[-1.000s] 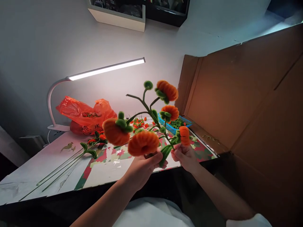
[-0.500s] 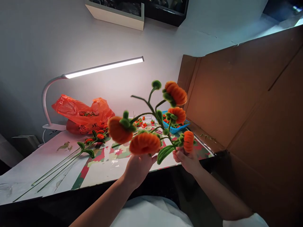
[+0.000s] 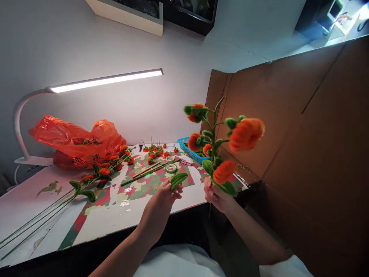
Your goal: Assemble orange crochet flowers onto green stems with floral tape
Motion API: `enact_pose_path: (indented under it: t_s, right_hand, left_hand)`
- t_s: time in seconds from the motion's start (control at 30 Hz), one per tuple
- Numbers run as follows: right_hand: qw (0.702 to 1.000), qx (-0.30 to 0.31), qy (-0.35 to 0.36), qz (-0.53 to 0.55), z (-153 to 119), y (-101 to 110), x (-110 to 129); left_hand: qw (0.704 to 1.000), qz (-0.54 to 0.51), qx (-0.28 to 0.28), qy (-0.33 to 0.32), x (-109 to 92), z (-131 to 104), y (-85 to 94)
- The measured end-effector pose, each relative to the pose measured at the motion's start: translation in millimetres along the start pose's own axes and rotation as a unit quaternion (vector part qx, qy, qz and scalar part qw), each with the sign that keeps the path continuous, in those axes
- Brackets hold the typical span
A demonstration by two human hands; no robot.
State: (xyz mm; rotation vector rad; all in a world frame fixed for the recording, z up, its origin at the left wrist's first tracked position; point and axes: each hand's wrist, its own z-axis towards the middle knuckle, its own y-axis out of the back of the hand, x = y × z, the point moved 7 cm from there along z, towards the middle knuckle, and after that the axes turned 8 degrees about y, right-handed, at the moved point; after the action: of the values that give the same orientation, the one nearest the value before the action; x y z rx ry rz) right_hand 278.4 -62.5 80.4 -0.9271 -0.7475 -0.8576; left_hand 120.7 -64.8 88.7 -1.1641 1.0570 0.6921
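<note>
left hand (image 3: 163,192) in my view pinching a green leaf (image 3: 179,179) between thumb and fingers at twelve o'clock, right hand (image 3: 216,195) curled round an orange-flowered branch (image 3: 213,144) low down, held upright at one o'clock, tape roll (image 3: 171,171) on the table (image 3: 115,223) beyond the leaf

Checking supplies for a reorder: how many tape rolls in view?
2. Both lie on the table: a green-sided roll beyond the left hand, and a paler roll just behind it. Others may be hidden behind the red bag.

The flower spray (image 3: 213,150) looks fuzzy — the bag (image 3: 86,154), glossy, crinkled plastic.
</note>
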Motion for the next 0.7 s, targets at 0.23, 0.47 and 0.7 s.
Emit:
enact_pose_path:
  t_s: [0.23,0.47,0.7]
  right_hand:
    - [0.997,-0.073,-0.007,-0.033,6,37,8]
    - [0.911,-0.301,0.064,-0.274,48,183,73]
    - [0.742,-0.361,-0.040,-0.563,83,284,70]
  left_hand:
    - [0.999,0.039,0.005,-0.010,2,-3,-1.3]
    - [0.994,0.094,0.018,-0.055,-5,-8,-7.6]
    - [0.993,0.090,0.021,-0.069,1,-7,-5.4]
